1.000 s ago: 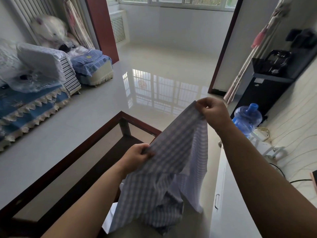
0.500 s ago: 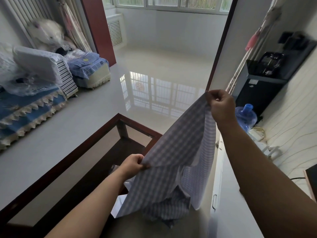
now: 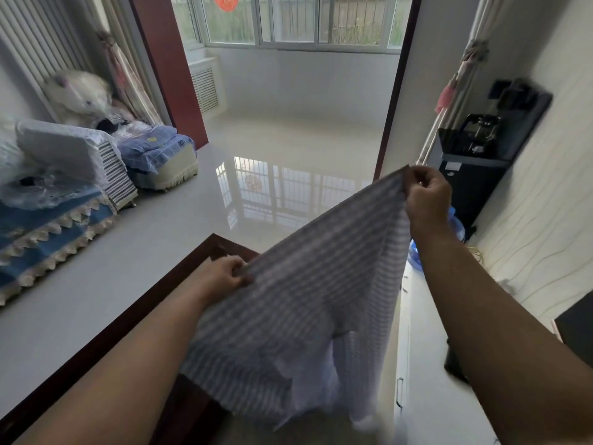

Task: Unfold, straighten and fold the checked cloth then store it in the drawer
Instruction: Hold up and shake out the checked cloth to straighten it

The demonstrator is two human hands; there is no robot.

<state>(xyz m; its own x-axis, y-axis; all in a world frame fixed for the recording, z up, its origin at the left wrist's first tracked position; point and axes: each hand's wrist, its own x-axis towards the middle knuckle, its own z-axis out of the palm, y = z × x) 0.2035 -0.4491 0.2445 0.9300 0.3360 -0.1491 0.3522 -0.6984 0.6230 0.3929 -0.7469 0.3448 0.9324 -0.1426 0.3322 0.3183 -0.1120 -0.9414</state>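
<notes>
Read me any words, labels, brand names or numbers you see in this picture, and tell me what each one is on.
No text can be read here.
Blue checked bedding bundle: a small dark mark and a yellow patch, too blurred to read.
Black water dispenser: a small pale label, too small to read.
Red window decoration: cut off at the top edge, no characters legible.
Checked cloth: stripes only, no print.

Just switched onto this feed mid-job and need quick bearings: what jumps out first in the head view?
The checked cloth dominates the centre, held up in the air and stretched on a slant. The left hand pinches its lower corner above the dark wooden table, and the right hand pinches the higher corner. Behind it the glossy floor mirrors the barred window; a black water dispenser stands at right.
</notes>
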